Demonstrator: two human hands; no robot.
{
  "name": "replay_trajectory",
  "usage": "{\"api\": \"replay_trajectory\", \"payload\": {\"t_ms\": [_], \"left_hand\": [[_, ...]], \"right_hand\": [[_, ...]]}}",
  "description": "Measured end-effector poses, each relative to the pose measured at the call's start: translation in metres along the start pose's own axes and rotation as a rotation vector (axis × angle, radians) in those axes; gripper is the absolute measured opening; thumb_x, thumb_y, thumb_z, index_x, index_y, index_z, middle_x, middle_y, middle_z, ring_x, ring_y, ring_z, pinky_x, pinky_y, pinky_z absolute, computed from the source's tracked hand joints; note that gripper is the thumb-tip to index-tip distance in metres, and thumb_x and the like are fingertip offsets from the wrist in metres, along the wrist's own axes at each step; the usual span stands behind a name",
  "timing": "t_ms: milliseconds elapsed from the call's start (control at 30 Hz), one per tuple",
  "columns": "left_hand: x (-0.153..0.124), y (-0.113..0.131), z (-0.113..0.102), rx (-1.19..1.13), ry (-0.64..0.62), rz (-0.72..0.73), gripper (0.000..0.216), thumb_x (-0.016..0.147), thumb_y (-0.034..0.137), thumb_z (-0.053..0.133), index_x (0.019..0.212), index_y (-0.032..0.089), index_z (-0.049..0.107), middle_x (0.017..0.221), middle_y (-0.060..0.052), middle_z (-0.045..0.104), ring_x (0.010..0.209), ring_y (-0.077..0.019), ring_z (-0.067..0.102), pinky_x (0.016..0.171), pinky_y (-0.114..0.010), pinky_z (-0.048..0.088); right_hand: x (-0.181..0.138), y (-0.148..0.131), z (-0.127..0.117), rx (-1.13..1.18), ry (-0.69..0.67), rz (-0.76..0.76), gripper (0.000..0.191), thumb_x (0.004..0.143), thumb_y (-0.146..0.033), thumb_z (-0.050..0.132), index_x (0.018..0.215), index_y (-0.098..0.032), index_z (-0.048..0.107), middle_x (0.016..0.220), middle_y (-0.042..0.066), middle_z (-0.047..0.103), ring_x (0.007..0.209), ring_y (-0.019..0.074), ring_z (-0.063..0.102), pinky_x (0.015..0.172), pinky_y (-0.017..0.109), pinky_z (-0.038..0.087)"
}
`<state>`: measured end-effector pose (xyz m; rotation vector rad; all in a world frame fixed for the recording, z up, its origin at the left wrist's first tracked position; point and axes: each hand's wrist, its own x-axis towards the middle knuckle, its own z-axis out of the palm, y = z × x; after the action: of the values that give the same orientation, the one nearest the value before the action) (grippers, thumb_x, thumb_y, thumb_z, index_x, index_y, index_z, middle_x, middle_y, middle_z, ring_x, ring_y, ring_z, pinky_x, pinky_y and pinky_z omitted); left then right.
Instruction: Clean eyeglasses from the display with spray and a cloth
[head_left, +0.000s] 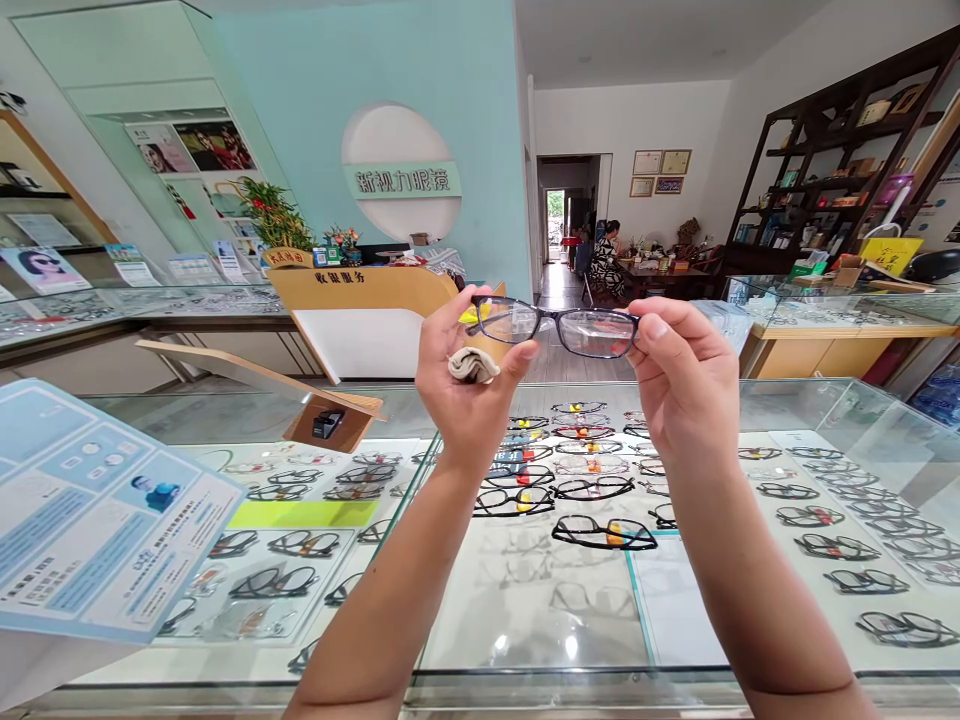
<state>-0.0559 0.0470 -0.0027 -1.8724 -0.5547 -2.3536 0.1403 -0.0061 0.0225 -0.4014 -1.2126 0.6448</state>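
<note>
Holding dark-framed glasses [550,316] above the glass worktop [525,620], I am gripping one end and a folded cloth [474,364] with my left hand [466,390], pinching the opposite end with my right hand [686,385], spectacles [603,533] lying below

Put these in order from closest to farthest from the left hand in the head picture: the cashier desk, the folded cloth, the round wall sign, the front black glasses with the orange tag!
Nearest to the left hand first:
1. Folded cloth: held in it.
2. Black glasses: below, at the glass counter.
3. Cashier desk: across the room.
4. Round wall sign: behind the desk.
</note>
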Motion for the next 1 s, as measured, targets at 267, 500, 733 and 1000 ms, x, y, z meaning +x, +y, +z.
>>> {"api": "replay_trajectory", "payload": {"t_ms": [267, 500, 733, 1000], "left_hand": [[0.0, -0.001, -0.001, -0.03, -0.031, -0.037, 0.071, 0.09, 0.07, 0.088, 0.141, 0.033, 0.055, 0.137, -0.013, 0.072, 0.13, -0.0312, 0.075, 0.108, -0.05, 0.065], [-0.001, -0.005, -0.012, 0.229, -0.026, 0.009, 0.065, 0.09, 0.078, 0.083, 0.125, 0.027, 0.063, 0.119, -0.009, 0.077, 0.115, -0.0303, 0.079, 0.098, -0.046, 0.065], [0.006, 0.001, -0.017, 0.209, 0.032, 0.025, 0.07, 0.085, 0.077, 0.089, 0.128, 0.028, 0.063, 0.113, -0.006, 0.072, 0.096, -0.0245, 0.076, 0.084, -0.04, 0.062], [0.006, 0.01, -0.013, 0.012, -0.057, -0.152, 0.085, 0.084, 0.074, 0.091, 0.153, 0.034, 0.062, 0.132, -0.01, 0.072, 0.117, -0.0315, 0.076, 0.097, -0.045, 0.064]], "right_hand": [[-0.002, 0.002, 0.002, 0.011, 0.038, 0.01, 0.018, 0.095, -0.047, 0.089, 0.106, -0.033, 0.085, 0.105, 0.002, 0.081, 0.097, 0.0192, 0.078, 0.088, 0.038, 0.07], [-0.002, 0.002, 0.0, -0.07, 0.028, -0.024, 0.021, 0.098, -0.05, 0.084, 0.11, -0.032, 0.083, 0.109, 0.003, 0.081, 0.098, 0.0195, 0.078, 0.088, 0.038, 0.069], [-0.001, 0.004, 0.0, -0.049, 0.007, 0.052, 0.025, 0.096, -0.054, 0.085, 0.108, -0.031, 0.082, 0.104, 0.002, 0.08, 0.093, 0.0183, 0.076, 0.086, 0.036, 0.068], [0.0, 0.008, -0.001, -0.034, 0.016, 0.106, 0.022, 0.096, -0.053, 0.086, 0.103, -0.032, 0.083, 0.103, 0.002, 0.081, 0.096, 0.0193, 0.077, 0.093, 0.039, 0.067]]}}
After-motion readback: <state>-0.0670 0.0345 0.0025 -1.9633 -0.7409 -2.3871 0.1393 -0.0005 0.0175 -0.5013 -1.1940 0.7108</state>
